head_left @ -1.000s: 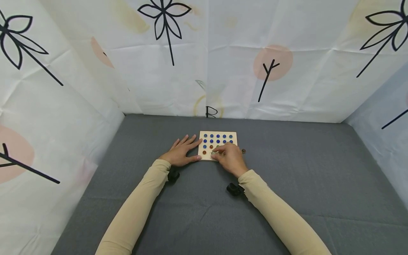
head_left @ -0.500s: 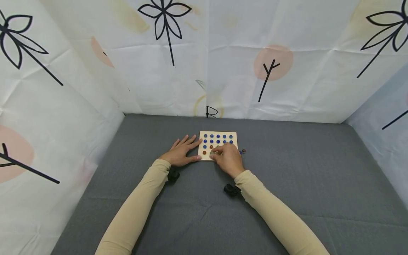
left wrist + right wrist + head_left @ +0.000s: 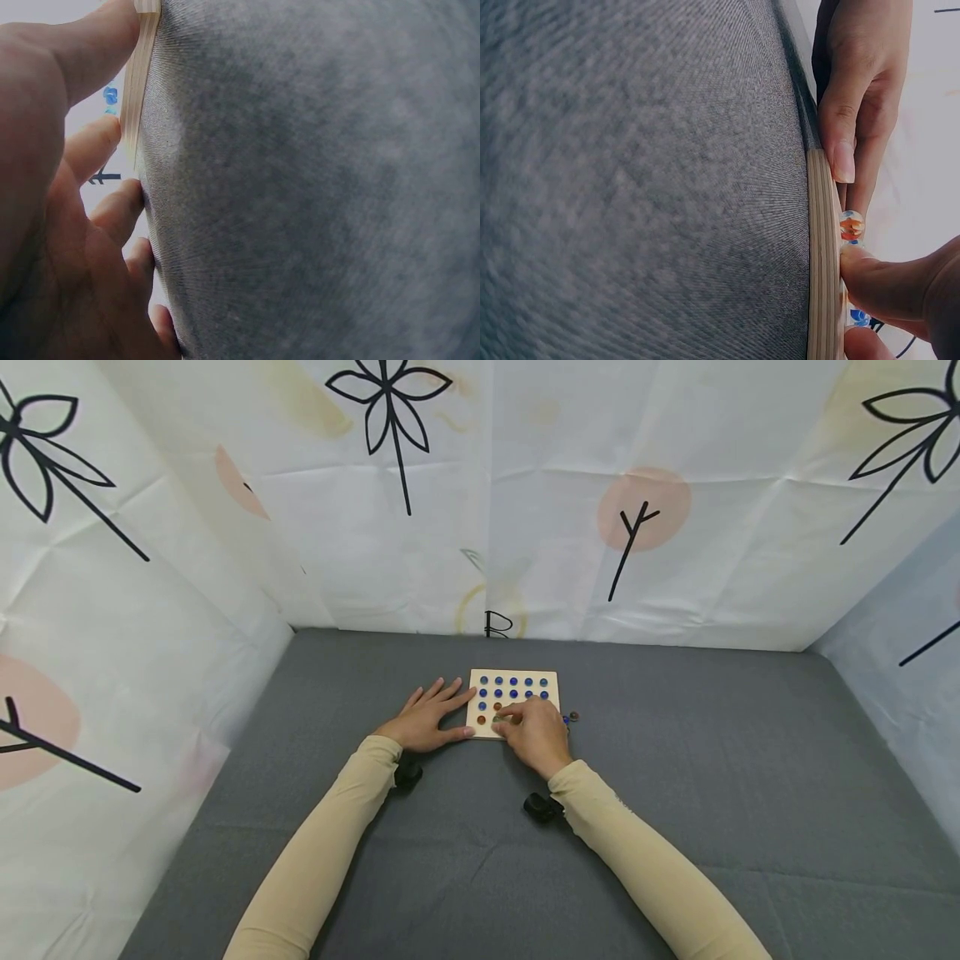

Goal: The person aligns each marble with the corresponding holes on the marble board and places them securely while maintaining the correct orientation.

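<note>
A pale wooden board [image 3: 476, 732] lies flat on the grey cloth, with glass marbles sitting in rows on it. My left hand [image 3: 423, 722] is spread at the board's left side, fingers straight, thumb and index fingertip on its edge. Over the board's front right part is my right hand [image 3: 536, 732], pinching a greenish clear marble [image 3: 497, 719] between thumb and fingers at the front row. Just left of that marble sits an orange marble [image 3: 481, 720], which also shows in the right wrist view (orange marble [image 3: 851, 225]). The right hand hides several spots of the board.
Several loose marbles [image 3: 573, 717] lie on the cloth just right of the board. Blue marbles [image 3: 498, 692] fill the visible back rows. The grey cloth [image 3: 675, 777] covers the table, and printed white sheets [image 3: 555, 552] stand around it at the back and sides.
My right hand has shifted slightly left, the pinched marble still at the front row. More of the loose marbles right of the board now show. The left hand stays where it was.
</note>
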`<control>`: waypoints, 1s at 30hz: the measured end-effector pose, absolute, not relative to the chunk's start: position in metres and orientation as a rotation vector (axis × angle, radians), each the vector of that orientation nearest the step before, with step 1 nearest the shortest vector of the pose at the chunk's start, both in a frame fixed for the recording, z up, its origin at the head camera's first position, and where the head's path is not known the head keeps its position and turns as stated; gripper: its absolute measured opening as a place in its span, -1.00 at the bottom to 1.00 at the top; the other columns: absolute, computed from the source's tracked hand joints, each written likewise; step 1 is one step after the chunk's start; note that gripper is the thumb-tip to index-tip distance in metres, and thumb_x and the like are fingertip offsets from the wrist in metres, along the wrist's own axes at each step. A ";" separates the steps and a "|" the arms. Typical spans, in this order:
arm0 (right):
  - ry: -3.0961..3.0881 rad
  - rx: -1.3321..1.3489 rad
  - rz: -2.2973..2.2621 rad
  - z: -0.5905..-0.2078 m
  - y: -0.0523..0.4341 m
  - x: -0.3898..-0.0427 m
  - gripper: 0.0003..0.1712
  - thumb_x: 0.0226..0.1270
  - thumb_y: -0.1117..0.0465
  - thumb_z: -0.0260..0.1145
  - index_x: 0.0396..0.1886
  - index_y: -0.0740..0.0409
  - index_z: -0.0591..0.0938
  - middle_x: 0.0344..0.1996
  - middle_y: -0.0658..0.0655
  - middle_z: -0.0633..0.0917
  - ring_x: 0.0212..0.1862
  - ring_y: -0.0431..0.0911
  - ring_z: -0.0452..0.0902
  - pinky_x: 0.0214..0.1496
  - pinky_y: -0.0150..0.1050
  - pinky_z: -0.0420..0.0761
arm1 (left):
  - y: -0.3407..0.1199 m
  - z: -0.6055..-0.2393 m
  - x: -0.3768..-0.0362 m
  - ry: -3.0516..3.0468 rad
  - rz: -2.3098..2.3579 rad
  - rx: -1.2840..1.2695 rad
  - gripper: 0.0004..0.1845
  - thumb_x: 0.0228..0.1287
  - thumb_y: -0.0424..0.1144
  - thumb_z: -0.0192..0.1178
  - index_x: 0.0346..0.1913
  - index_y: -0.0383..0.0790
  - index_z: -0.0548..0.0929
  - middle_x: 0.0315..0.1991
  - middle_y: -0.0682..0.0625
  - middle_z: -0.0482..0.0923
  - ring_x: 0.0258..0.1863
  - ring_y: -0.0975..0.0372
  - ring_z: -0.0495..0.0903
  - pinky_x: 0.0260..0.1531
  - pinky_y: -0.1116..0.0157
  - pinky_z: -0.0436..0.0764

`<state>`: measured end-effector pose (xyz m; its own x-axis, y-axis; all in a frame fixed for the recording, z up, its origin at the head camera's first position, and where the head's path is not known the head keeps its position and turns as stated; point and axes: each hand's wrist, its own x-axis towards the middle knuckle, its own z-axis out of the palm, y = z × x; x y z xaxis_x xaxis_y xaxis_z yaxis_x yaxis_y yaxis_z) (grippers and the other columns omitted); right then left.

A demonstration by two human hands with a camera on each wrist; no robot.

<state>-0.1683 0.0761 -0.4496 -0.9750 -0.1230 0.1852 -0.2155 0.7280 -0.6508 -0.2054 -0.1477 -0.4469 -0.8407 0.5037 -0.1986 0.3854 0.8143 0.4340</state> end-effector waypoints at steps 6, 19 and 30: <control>-2.797 0.275 1.085 -0.448 0.077 -0.169 -0.77 0.22 0.15 0.57 -0.16 0.11 0.86 -0.38 0.14 0.70 -0.33 0.01 0.59 -0.33 -0.09 0.55 | -0.147 -0.446 -0.205 2.697 0.549 0.679 -0.18 0.48 0.20 0.13 0.64 0.05 0.09 0.64 -0.11 -0.10 0.62 -0.06 -0.24 0.53 -0.15 -0.28; -2.798 0.310 1.058 -0.448 0.080 -0.165 -0.75 0.20 0.15 0.58 -0.14 0.12 0.85 -0.35 0.16 0.69 -0.30 0.02 0.58 -0.27 -0.03 0.57 | -0.146 -0.446 -0.205 2.694 0.542 0.677 -0.18 0.48 0.20 0.14 0.64 0.06 0.09 0.64 -0.09 -0.09 0.62 -0.05 -0.24 0.53 -0.15 -0.28; -2.790 0.330 1.048 -0.446 0.089 -0.161 -0.74 0.22 0.15 0.57 -0.12 0.13 0.85 -0.36 0.12 0.69 -0.32 0.00 0.58 -0.28 -0.06 0.56 | -0.147 -0.444 -0.204 2.693 0.552 0.681 -0.18 0.47 0.19 0.15 0.64 0.04 0.10 0.63 -0.11 -0.09 0.62 -0.06 -0.24 0.53 -0.16 -0.26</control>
<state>-0.1612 0.0886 -0.4455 -0.9656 -0.1542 0.2094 -0.2539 0.7328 -0.6313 -0.2042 -0.1473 -0.4442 -0.8394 0.5060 -0.1983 0.3873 0.8129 0.4351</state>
